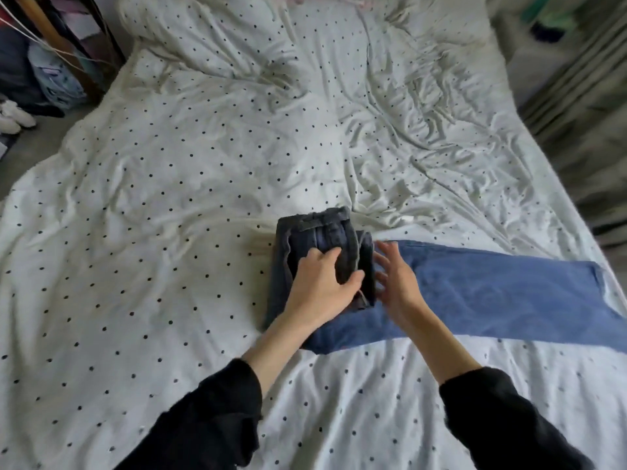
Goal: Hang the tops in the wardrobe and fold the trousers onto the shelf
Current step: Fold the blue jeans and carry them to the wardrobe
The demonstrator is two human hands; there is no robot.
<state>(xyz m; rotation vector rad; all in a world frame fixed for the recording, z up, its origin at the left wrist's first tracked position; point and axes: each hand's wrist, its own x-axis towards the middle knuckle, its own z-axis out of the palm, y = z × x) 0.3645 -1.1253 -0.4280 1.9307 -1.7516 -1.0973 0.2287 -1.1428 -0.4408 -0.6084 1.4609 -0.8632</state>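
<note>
A folded pair of dark blue jeans lies on the bed, on top of the end of a lighter blue pair of trousers spread flat to the right. My left hand rests on the dark bundle, its fingers and thumb pinching a grey fold of the fabric. My right hand hovers just to the right of the bundle with fingers spread and straight, holding nothing. No tops or wardrobe interior are clearly visible.
The bed is covered by a rumpled white sheet with small black dots. White shoes and bags sit on the floor at the far left. Striped curtains hang along the right side.
</note>
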